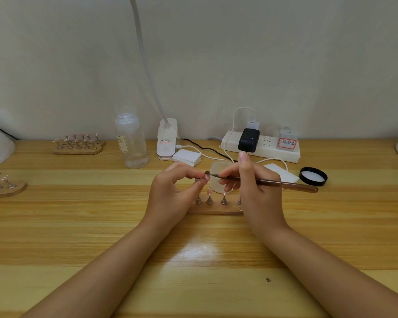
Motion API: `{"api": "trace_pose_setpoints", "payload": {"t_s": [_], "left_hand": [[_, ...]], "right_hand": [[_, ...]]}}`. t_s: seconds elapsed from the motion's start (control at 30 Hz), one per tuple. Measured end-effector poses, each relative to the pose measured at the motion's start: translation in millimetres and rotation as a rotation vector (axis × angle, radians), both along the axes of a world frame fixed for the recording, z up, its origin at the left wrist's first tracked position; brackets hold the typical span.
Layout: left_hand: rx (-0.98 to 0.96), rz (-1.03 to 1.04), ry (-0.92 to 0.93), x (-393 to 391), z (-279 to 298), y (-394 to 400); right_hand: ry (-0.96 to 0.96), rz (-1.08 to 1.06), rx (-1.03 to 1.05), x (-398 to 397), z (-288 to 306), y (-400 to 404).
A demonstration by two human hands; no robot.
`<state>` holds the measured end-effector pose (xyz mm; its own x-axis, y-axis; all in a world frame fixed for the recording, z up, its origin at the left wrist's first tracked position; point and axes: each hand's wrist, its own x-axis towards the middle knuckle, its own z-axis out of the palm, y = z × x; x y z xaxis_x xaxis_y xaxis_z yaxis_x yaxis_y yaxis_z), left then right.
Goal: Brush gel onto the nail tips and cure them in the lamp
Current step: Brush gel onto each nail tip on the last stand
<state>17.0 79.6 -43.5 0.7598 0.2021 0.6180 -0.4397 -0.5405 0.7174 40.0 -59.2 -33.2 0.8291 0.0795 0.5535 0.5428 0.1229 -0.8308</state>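
My left hand [172, 191] pinches a small metal stand with a nail tip [206, 174] on top, lifted above the wooden holder [216, 210]. My right hand [251, 182] grips a brown gel brush [285, 183] like a pen, and its bristle end touches the held nail tip. Three more nail tips on metal stands [210, 198] stay upright in the holder between my hands. A frosted gel jar [220, 169] sits just behind my fingers, partly hidden. Its black lid [313, 176] lies to the right.
Two wooden holders with nail tips stand at the back left [78, 143] and left edge [2, 185]. A clear bottle [131, 141], a clip lamp base [167, 140], white pads [186, 157], a power strip [260, 145] and cables line the back of the wooden table [78, 226].
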Motion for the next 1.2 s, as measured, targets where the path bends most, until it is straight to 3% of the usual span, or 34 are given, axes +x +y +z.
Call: {"api": "trace_pose_setpoints", "payload": {"t_s": [0.4, 1.2], "left_hand": [[0.008, 0.002, -0.01, 0.5, -0.3, 0.2], [-0.006, -0.008, -0.006, 0.3, -1.0, 0.5]], "right_hand": [[-0.153, -0.06, -0.048, 0.9, -1.0, -3.0], [-0.009, -0.029, 0.009, 1.1, -0.5, -0.7]]}}
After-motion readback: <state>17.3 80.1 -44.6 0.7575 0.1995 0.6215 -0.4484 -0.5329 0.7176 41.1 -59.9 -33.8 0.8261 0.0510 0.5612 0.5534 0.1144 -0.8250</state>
